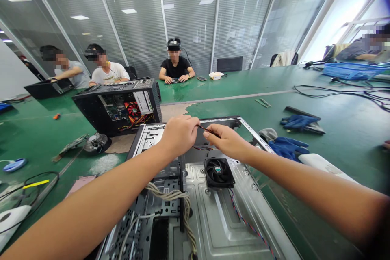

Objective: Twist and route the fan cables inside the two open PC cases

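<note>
An open computer case (pixel 210 233) lies on its side in front of me, its bare metal floor showing. Above its far end, my left hand (pixel 180 133) pinches a thin dark cable (pixel 202 127). My right hand (pixel 227 140) grips the same cable a little further right, so a short stretch runs between the two hands. Another thin wire hangs just below them. A black cooling fan (pixel 218 172) sits on the case floor beneath my right hand, with a twisted red and blue wire (pixel 248 223) trailing toward me. A bundle of beige cables (pixel 187 207) crosses the case's left part.
Beyond stands a second computer tower (pixel 122 105) with a red fan inside. Blue gloves (pixel 288 147) lie right of the case; a round metal part (pixel 96 143) lies left. A blue basket (pixel 350 71) and loose black cables are at far right. Several people sit around the green table (pixel 231 103).
</note>
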`<state>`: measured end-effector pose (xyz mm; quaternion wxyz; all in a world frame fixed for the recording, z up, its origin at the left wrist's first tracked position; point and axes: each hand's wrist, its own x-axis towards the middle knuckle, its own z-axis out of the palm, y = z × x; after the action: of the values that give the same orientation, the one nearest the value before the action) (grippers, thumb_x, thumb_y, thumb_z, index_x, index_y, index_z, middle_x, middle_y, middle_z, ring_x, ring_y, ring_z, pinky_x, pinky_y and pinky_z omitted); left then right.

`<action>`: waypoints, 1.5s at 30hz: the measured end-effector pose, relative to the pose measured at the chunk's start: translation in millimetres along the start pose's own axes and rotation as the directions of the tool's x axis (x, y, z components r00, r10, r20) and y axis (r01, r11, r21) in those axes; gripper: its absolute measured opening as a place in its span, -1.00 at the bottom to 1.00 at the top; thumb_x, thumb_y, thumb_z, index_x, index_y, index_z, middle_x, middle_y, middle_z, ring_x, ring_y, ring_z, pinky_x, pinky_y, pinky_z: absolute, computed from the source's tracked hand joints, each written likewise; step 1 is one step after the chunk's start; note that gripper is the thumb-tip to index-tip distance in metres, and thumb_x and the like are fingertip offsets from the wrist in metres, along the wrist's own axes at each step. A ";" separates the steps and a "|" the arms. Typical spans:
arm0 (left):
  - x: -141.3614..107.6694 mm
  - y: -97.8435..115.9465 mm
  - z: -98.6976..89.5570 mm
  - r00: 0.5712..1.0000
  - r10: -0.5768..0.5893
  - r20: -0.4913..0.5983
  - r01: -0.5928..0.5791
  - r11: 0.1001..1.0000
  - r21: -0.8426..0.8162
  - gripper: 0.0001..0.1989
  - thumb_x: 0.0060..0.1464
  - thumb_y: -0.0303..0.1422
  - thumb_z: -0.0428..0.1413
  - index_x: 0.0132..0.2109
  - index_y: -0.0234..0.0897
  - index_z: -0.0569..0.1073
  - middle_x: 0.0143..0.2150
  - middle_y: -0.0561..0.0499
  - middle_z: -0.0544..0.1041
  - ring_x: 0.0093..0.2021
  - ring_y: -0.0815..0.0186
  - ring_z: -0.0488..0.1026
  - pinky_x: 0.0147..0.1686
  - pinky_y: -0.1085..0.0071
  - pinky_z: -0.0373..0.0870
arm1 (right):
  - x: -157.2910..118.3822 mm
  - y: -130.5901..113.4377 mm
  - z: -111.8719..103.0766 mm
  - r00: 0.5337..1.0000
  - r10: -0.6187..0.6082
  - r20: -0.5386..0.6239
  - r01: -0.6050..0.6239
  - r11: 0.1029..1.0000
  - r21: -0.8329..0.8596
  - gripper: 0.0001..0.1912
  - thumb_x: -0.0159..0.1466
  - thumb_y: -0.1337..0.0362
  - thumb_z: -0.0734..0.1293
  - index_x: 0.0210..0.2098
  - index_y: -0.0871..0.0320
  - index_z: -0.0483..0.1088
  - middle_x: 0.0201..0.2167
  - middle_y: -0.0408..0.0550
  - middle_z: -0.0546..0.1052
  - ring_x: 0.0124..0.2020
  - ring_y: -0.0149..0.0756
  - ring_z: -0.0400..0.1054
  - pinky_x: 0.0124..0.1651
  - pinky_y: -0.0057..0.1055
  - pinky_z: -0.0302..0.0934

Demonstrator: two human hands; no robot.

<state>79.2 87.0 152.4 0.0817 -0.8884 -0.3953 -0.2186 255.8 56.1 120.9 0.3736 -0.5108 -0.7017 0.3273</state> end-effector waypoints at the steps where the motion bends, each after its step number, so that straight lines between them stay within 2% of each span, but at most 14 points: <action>1: -0.1 0.1 -0.2 1.000 0.004 0.004 -0.004 1.000 0.000 -0.78 0.16 -0.41 -0.03 -0.17 -0.24 0.50 -0.23 -0.05 0.56 -0.16 0.20 0.44 -0.18 0.31 0.26 | 0.0 0.0 0.0 1.000 -0.028 0.009 0.029 0.996 -0.081 -0.80 0.24 0.19 0.22 -0.49 0.11 0.25 -0.59 -0.18 0.35 -0.52 -0.36 0.19 -0.40 -0.36 0.04; 5: -1.4 0.7 -0.8 0.999 0.022 0.037 -0.023 0.999 0.033 -0.81 0.12 -0.44 -0.02 -0.21 -0.23 0.49 -0.27 -0.03 0.56 -0.19 0.19 0.43 -0.21 0.28 0.22 | 1.5 0.5 -0.6 0.998 -0.045 0.041 0.053 0.976 -0.210 -0.79 0.27 0.25 0.14 -0.47 0.10 0.28 -0.58 -0.14 0.37 -0.48 -0.30 0.23 -0.36 -0.35 0.04; 9: -3.4 2.0 -1.8 0.995 0.050 0.084 -0.055 0.997 0.051 -0.83 0.16 -0.34 -0.01 -0.24 -0.25 0.47 -0.31 -0.04 0.55 -0.23 0.19 0.42 -0.23 0.28 0.18 | 4.9 3.8 -1.2 0.998 -0.027 0.057 0.037 0.985 -0.167 -0.80 0.24 0.27 0.16 -0.48 0.12 0.32 -0.60 -0.15 0.36 -0.51 -0.32 0.22 -0.39 -0.36 0.04; 13: -4.0 2.9 -2.3 0.991 0.046 0.126 -0.058 0.994 0.090 -0.67 0.27 -0.23 -0.12 -0.29 -0.27 0.46 -0.31 -0.08 0.52 -0.26 0.19 0.42 -0.27 0.28 0.17 | 4.0 1.3 -1.4 0.996 0.033 0.078 -0.044 0.988 0.146 -0.83 0.18 0.21 0.25 -0.49 0.14 0.32 -0.62 -0.21 0.32 -0.58 -0.41 0.15 -0.45 -0.40 0.05; 17: -2.6 1.0 -1.3 0.989 0.015 0.145 -0.026 0.997 0.075 -0.65 0.29 -0.27 -0.17 -0.26 -0.26 0.46 -0.32 -0.07 0.50 -0.28 0.22 0.41 -0.30 0.31 0.17 | -0.3 -8.5 -4.0 0.982 0.129 0.135 -0.180 0.843 0.506 -0.80 0.10 0.16 0.36 -0.46 0.17 0.34 -0.53 -0.16 0.41 -0.55 -0.43 0.29 -0.43 -0.41 0.12; 20: -1.7 -1.2 -1.0 0.992 0.007 0.124 -0.011 0.999 0.035 -0.72 0.27 -0.28 -0.12 -0.19 -0.20 0.48 -0.30 -0.05 0.49 -0.23 0.20 0.40 -0.28 0.32 0.18 | -1.2 -11.5 -6.0 0.971 0.173 0.164 -0.238 0.752 0.615 -0.78 0.07 0.15 0.39 -0.41 0.17 0.35 -0.52 -0.16 0.43 -0.58 -0.43 0.31 -0.46 -0.42 0.14; 22: -1.7 -2.0 -1.3 0.993 -0.003 0.119 0.000 1.000 0.021 -0.75 0.25 -0.30 -0.09 -0.18 -0.17 0.49 -0.30 -0.04 0.48 -0.22 0.19 0.39 -0.29 0.32 0.18 | -0.6 -9.9 -5.9 0.972 0.165 0.168 -0.233 0.769 0.595 -0.78 0.10 0.14 0.37 -0.40 0.16 0.35 -0.54 -0.18 0.42 -0.65 -0.49 0.22 -0.53 -0.44 0.08; 25: -2.3 -1.6 -2.5 0.993 -0.004 0.115 0.003 1.000 0.007 -0.76 0.24 -0.31 -0.06 -0.21 -0.17 0.51 -0.30 -0.03 0.50 -0.21 0.18 0.40 -0.29 0.31 0.17 | 1.1 -4.5 -3.5 0.975 0.140 0.173 -0.204 0.870 0.449 -0.77 0.18 0.11 0.32 -0.41 0.15 0.33 -0.56 -0.19 0.42 -0.69 -0.52 0.12 -0.58 -0.46 -0.01; 28: -3.0 0.3 -4.9 0.995 0.023 0.098 -0.024 1.000 0.008 -0.77 0.23 -0.34 -0.03 -0.21 -0.17 0.53 -0.30 -0.02 0.53 -0.20 0.18 0.40 -0.26 0.29 0.16 | 3.0 1.0 -0.7 0.975 0.135 0.178 -0.177 0.953 0.245 -0.81 0.18 0.16 0.30 -0.44 0.15 0.32 -0.55 -0.16 0.45 -0.62 -0.47 0.23 -0.52 -0.45 0.04; 31: -3.8 2.0 -8.1 0.996 0.049 0.073 -0.050 0.999 0.016 -0.77 0.22 -0.37 -0.02 -0.22 -0.16 0.55 -0.31 0.00 0.56 -0.20 0.18 0.40 -0.23 0.28 0.13 | 5.1 5.5 0.4 0.976 0.118 0.181 -0.142 0.982 0.123 -0.95 0.10 0.31 0.30 -0.40 0.15 0.35 -0.53 -0.14 0.45 -0.53 -0.38 0.32 -0.46 -0.41 0.12; 32: -4.1 2.4 -9.2 0.997 0.052 0.064 -0.053 0.998 0.016 -0.76 0.22 -0.37 -0.01 -0.23 -0.15 0.56 -0.32 0.01 0.57 -0.20 0.19 0.40 -0.23 0.27 0.13 | 5.7 6.8 0.5 0.977 0.113 0.183 -0.135 0.985 0.109 -0.91 0.07 0.36 0.29 -0.38 0.15 0.36 -0.53 -0.15 0.45 -0.51 -0.36 0.33 -0.44 -0.40 0.14; 35: -5.3 2.7 -12.2 0.999 0.040 0.033 -0.041 0.999 0.028 -0.77 0.22 -0.37 0.00 -0.23 -0.14 0.57 -0.34 0.02 0.58 -0.20 0.19 0.40 -0.21 0.26 0.11 | 6.6 9.5 0.7 0.975 0.111 0.193 -0.138 0.981 0.133 -0.82 0.01 0.42 0.29 -0.36 0.14 0.36 -0.51 -0.14 0.45 -0.46 -0.31 0.35 -0.39 -0.36 0.20; 38: -6.2 2.3 -13.8 1.000 0.012 0.011 -0.013 0.999 0.042 -0.77 0.21 -0.36 0.01 -0.22 -0.13 0.58 -0.32 0.01 0.60 -0.20 0.19 0.40 -0.19 0.24 0.10 | 5.9 10.2 1.1 0.963 0.176 0.204 -0.222 0.948 0.229 -0.82 0.00 0.44 0.28 -0.37 0.14 0.35 -0.47 -0.10 0.47 -0.43 -0.31 0.37 -0.36 -0.33 0.23; 45: -7.3 3.1 -12.5 1.000 0.000 -0.003 0.000 0.998 0.058 -0.76 0.22 -0.35 0.00 -0.22 -0.12 0.58 -0.32 0.01 0.60 -0.24 0.21 0.39 -0.19 0.24 0.10 | 5.2 9.9 -2.2 0.908 0.368 0.199 -0.417 0.770 0.483 -0.87 0.05 0.41 0.34 -0.40 0.13 0.32 -0.46 -0.05 0.45 -0.50 -0.39 0.30 -0.51 -0.42 0.09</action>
<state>73.1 76.1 160.3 0.1078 -0.8854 -0.4013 -0.2084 261.4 63.9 114.7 0.3868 -0.5116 -0.4822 0.5968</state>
